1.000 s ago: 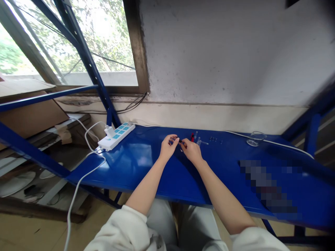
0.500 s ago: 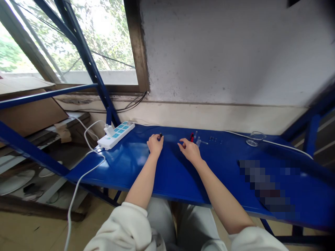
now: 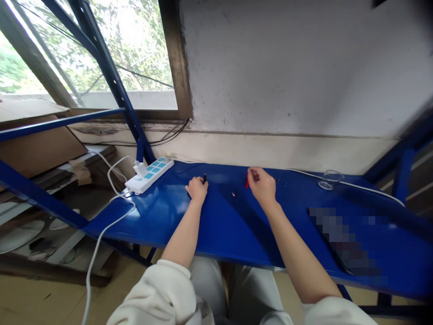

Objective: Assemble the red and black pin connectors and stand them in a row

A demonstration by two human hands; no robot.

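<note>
Left hand (image 3: 197,189) curled into loose fist, right hand (image 3: 263,186) palm-down with fingers bent, forearms (image 3: 184,234) bare, stretched forward, well apart.

A small black part (image 3: 204,178), short and thin, stands almost upright on the blue desk (image 3: 169,216), pinched by the left hand (image 3: 197,189). A small red part (image 3: 246,182) lies half hidden at the right hand (image 3: 262,186).

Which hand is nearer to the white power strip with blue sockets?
Left. The left hand, closed on a small black part, rests just right of the white power strip; the right hand is farther right, at a small red piece.
</note>
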